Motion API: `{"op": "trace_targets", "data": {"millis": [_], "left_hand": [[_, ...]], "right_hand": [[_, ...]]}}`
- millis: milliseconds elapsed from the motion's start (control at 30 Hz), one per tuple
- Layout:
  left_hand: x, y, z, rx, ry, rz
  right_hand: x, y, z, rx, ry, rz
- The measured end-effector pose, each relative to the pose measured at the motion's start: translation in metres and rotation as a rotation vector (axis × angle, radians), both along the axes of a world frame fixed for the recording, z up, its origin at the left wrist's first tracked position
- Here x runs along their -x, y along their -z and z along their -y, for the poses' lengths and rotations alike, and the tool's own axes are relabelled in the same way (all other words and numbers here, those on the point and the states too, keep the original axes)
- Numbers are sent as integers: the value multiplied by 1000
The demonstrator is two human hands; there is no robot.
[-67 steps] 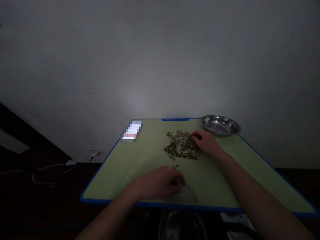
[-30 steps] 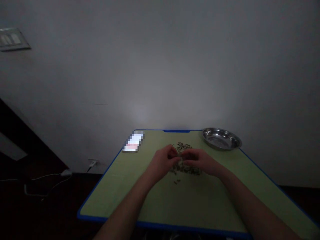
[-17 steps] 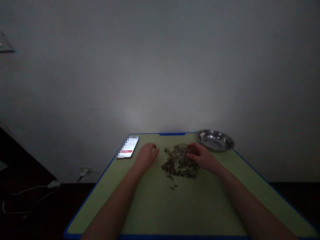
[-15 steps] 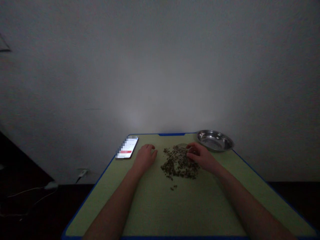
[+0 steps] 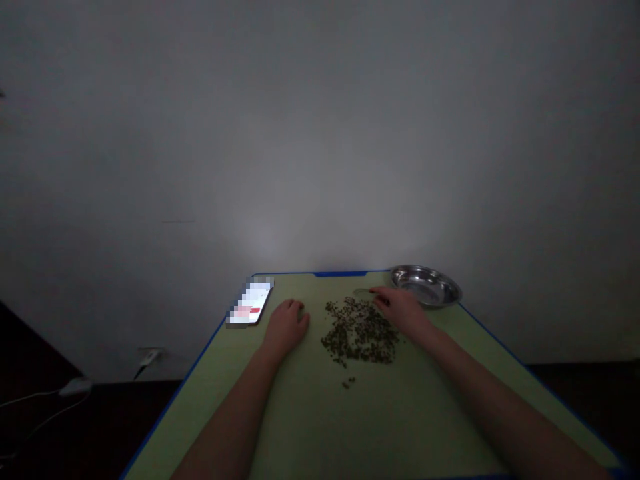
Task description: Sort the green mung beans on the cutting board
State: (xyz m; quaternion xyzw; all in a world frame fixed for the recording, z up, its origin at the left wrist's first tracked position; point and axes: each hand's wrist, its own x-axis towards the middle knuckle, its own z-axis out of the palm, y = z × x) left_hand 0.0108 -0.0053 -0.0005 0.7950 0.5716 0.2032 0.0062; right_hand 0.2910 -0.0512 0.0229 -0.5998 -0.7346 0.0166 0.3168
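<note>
A loose heap of small dark brown grains [image 5: 359, 340], too small to name for sure, is spread over the middle of the green table. At its far right edge, my right hand [image 5: 403, 312] pinches the rim of a clear round lid or dish [image 5: 362, 292]. Only the lid's far arc shows plainly; the rest blends with the grains. My left hand [image 5: 286, 327] rests on the table left of the heap, fingers loosely apart and holding nothing. A few stray grains [image 5: 349, 383] lie in front of the heap.
A shiny steel bowl [image 5: 429, 285] stands at the back right, just beyond my right hand. To the left lies a lit phone [image 5: 251, 303]. The green table [image 5: 320, 427] has a blue edge and meets a grey wall [image 5: 325, 167]. Cables [image 5: 75, 387] run at the lower left.
My left hand held the clear lid near the front edge, brought it to my right hand over the grains, then let go and moved left. My right hand now has the lid.
</note>
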Motion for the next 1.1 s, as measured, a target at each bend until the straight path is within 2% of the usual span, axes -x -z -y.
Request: {"op": "trace_targets", "data": {"millis": [233, 533, 833, 1100], "left_hand": [[1, -1, 0, 10, 13, 28], [1, 0, -1, 26, 20, 30], [2, 2, -2, 14, 31, 23], [1, 0, 0, 8, 33, 30]], "right_hand": [[14, 5, 11, 74, -58, 262], [13, 1, 56, 91, -155, 417], [4, 0, 81, 71, -264, 263], [-15, -10, 79, 91, -182, 45]]}}
